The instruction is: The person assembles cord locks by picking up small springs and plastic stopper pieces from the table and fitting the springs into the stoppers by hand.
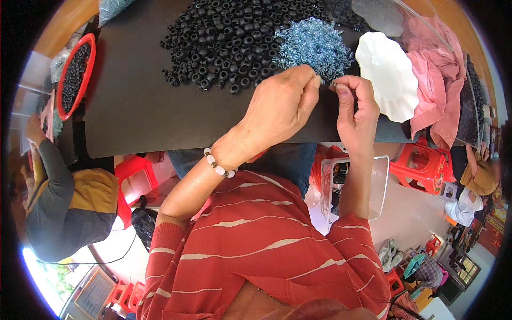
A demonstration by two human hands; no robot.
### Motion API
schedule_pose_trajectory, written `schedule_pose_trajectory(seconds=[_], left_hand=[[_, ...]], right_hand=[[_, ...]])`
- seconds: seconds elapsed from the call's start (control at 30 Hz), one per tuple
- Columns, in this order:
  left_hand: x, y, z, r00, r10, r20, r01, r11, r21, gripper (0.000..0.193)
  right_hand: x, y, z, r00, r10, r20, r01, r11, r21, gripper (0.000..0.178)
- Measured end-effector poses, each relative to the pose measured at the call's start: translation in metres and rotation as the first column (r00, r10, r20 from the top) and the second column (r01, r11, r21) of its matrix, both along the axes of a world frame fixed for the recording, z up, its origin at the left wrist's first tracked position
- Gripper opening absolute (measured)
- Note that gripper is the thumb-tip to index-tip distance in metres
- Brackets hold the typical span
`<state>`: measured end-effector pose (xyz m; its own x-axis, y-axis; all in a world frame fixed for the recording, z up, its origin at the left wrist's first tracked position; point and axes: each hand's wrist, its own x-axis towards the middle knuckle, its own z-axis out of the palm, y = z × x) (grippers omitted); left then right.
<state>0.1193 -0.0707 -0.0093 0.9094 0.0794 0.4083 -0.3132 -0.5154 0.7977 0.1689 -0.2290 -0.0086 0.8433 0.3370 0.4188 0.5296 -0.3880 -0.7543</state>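
Observation:
My left hand (285,104), with a beaded bracelet (218,169) on its wrist, is closed in a pinch at the near edge of a pile of small, shiny blue coils that look like springs (314,45). Whatever its fingertips hold is too small to make out. Close by on the right, my right hand (358,109) pinches a tiny dark, shiny piece between thumb and forefinger. The two sets of fingertips nearly meet. A wide heap of black, round, hollow pieces (229,40) spreads behind and left of my left hand.
A white scalloped dish (388,77) and pink cloth (434,80) lie right of my hands on the dark table (128,106). At far left is a red basin (90,45) of black pieces, near another person (69,208). Red stools (421,165) and a clear bin (380,186) stand below.

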Motion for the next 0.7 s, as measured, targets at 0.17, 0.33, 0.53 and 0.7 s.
schedule_pose_trajectory(seconds=[0.17, 0.33, 0.53, 0.7], left_hand=[[-0.001, 0.003, 0.001, 0.998, 0.052, -0.027, -0.053, 0.997, -0.06, 0.017], [-0.002, 0.003, 0.0, 0.998, 0.054, -0.007, -0.055, 0.997, -0.048, 0.013], [-0.002, 0.002, -0.001, 0.999, 0.044, 0.012, -0.044, 0.999, -0.012, 0.008], [-0.004, 0.0, -0.002, 0.999, 0.047, 0.004, -0.047, 0.998, 0.039, 0.008]], right_hand=[[0.001, 0.0, 0.004, 0.985, -0.055, 0.166, 0.088, 0.977, -0.194, 0.011], [0.001, 0.003, 0.005, 0.976, -0.053, 0.21, 0.112, 0.954, -0.279, 0.018], [-0.003, 0.004, 0.01, 0.988, -0.045, 0.149, 0.06, 0.993, -0.098, 0.006], [-0.006, 0.009, 0.01, 0.996, -0.001, 0.089, 0.004, 0.999, -0.033, 0.008]])
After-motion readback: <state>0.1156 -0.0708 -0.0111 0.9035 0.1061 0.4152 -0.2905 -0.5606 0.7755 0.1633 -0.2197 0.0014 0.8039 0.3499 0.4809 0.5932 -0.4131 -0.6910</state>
